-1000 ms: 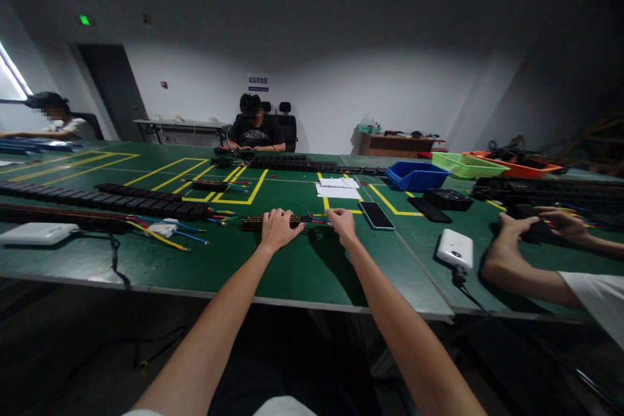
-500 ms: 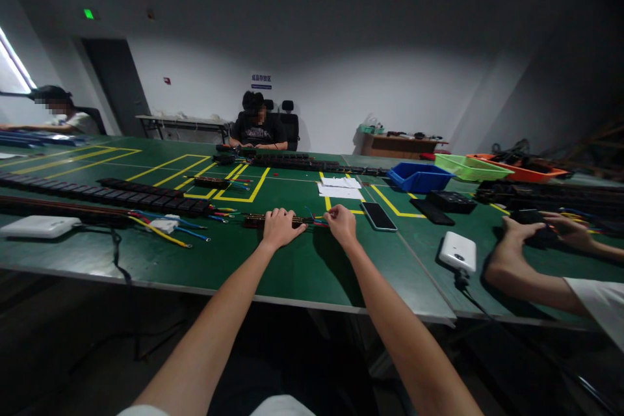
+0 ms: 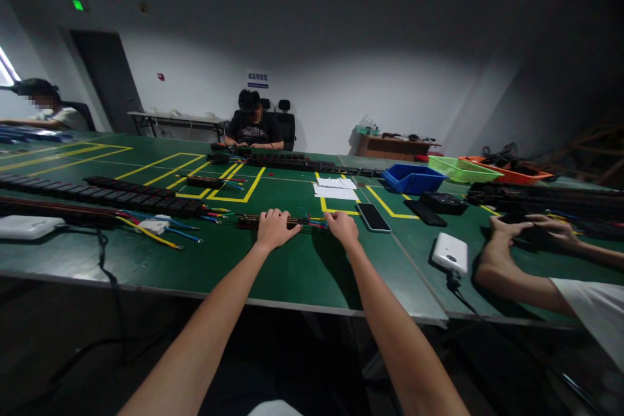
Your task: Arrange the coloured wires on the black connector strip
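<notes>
Green matting covered the long workbench (image 3: 146, 260); the left hand (image 3: 273, 229) pressed flat, fingers apart, on a narrow dark terminal strip (image 3: 248, 221). Beside that strip's end, the right hand (image 3: 342, 227) pinched its coloured wires (image 3: 316, 223); tugging might dislodge them.

A green table (image 3: 302, 273) marked with yellow tape fills mid-frame, bearing a black phone (image 3: 373, 216), white papers (image 3: 335, 188), and at right a blue bin (image 3: 413, 178).

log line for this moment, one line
left hand: resting on dark strip | right hand: pinching coloured wires at strip end | surface: green table
</notes>
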`<state>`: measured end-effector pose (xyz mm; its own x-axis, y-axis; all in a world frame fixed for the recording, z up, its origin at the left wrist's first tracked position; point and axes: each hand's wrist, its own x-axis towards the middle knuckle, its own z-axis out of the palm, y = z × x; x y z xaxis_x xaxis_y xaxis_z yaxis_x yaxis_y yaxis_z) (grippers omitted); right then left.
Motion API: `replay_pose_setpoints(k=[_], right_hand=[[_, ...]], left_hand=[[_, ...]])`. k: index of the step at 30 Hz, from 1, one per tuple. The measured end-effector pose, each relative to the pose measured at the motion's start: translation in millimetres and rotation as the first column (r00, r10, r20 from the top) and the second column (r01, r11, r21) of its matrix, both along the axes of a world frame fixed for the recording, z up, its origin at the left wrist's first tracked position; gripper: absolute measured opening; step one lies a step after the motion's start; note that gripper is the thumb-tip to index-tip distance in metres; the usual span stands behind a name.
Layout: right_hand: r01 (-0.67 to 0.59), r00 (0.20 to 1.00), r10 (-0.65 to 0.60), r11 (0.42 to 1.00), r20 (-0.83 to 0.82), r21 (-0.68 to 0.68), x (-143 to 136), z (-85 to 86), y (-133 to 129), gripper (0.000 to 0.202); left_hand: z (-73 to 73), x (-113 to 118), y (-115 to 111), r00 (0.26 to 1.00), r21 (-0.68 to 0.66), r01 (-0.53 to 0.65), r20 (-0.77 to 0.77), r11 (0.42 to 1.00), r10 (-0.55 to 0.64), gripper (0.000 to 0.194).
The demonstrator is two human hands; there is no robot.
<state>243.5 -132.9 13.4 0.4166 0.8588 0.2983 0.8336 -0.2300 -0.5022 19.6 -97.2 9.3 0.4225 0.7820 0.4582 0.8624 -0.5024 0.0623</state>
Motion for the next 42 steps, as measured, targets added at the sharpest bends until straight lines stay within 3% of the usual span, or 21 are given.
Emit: replay_pose_setpoints(k=[5,10,12,14,17,22,26,33,39,42], right_hand=[[-0.088,0.992,0.08,0.993,0.098,0.076,-8,5.9,-2,0.025],[-0.308,0.906,0.217,0.927,0.362,0.214,-18,11.4,-6,0.02],[-0.276,0.941,0.211,0.93,0.263,0.241,-18,9.5,-5,0.02],[-0.183,0.983,0.18,0.949,0.034,0.258,-14,5.9,-3,0.021],[-0.086,0.966,0.139,0.968,-0.219,0.237,-5,-0.2,2,0.028],[-0.096,0.908,0.151,0.983,-0.391,0.156,3,-7.1,12,0.037],[-0.104,0.891,0.135,0.99,-0.434,0.094,6,-8.3,15,0.035],[-0.031,0.979,0.051,0.994,-0.2,0.102,2,-3.1,5,0.03],[-0.134,0.989,0.122,0.977,0.079,0.165,-13,7.3,-4,0.021],[-0.125,0.982,0.104,0.984,0.157,0.127,-13,7.6,-7,0.024]], left_hand=[[-1.2,0,0,1.0,-0.017,-0.015,0.004,1.0,0.015,0.057],[-2.6,0,0,0.999,0.013,-0.034,-0.002,0.999,0.034,0.057],[-2.6,0,0,0.999,0.004,-0.041,0.003,0.999,0.041,0.057],[-2.3,0,-1,0.999,-0.006,-0.036,0.013,0.999,0.036,0.057],[-0.9,0,-2,0.999,-0.003,-0.023,0.031,1.0,0.023,0.057],[2.2,-1,-5,0.998,0.016,-0.029,0.047,0.999,0.028,0.058],[2.2,0,-5,0.999,0.011,-0.007,0.046,1.0,0.007,0.057],[-2.9,1,2,1.0,-0.04,0.006,0.025,0.999,-0.005,0.06],[-5.5,1,3,1.0,-0.037,-0.005,0.025,0.999,0.006,0.061],[-5.0,1,3,1.0,-0.022,-0.017,0.014,1.0,0.018,0.06]])
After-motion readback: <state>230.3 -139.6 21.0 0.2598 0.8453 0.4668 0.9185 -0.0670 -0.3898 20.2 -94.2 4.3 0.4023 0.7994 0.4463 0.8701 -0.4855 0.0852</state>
